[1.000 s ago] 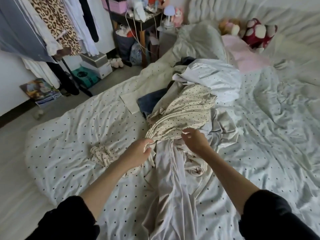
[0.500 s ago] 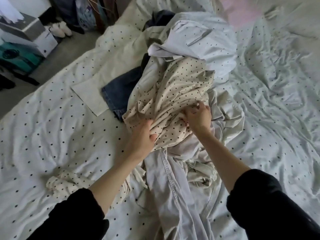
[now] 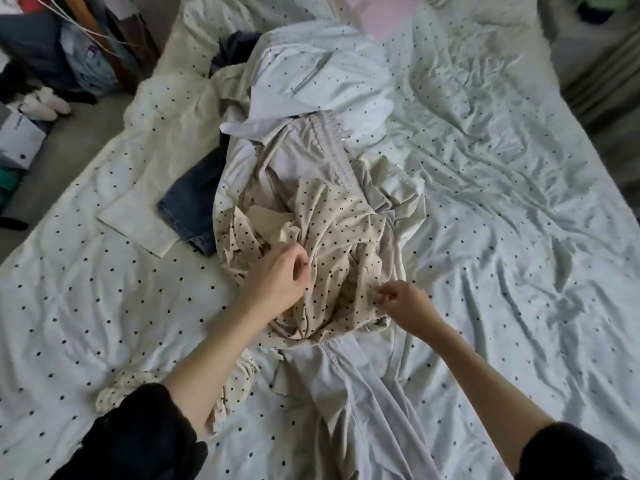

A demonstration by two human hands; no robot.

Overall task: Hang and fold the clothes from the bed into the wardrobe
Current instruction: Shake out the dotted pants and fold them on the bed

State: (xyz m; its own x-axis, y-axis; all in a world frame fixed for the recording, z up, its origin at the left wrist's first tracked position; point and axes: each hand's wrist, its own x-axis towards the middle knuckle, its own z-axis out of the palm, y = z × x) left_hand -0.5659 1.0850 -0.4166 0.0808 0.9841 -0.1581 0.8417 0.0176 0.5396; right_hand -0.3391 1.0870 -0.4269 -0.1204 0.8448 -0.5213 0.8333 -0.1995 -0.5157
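- Far left, on the floor by the bed, sat a pair of white slippers (image 3: 44, 105) and a white box (image 3: 19, 138), with bags piled up behind them.
- The bed (image 3: 86, 278) had a white cover with black dots, all wrinkled.
- A flat cream piece of cloth (image 3: 136, 226) lay on the left part of the bed, touching a pair of blue jeans (image 3: 192, 199) that stuck out from under the pile.
- The left hand (image 3: 277, 282) was curled up with its fingertips pinching a fold of the cream dotted top (image 3: 332, 244), which sat bunched right in the middle of the clothes pile. Black sleeve pushed up on that arm.
- Part of that same dotted fabric trailed out near the left elbow, down on the cover.
- Just beyond the top was a beige garment with a gathered elastic band (image 3: 329, 147), and farther back a pale blue shirt (image 3: 304, 81) draped over the heap.
- A light grey garment (image 3: 363, 393) ran from under the dotted top toward the near edge, between both arms.
- The right hand (image 3: 403, 301) pinched the dotted top's near right edge with thumb and fingertips, other fingers tucked in.
- Right side of the bed was just rumpled cover.
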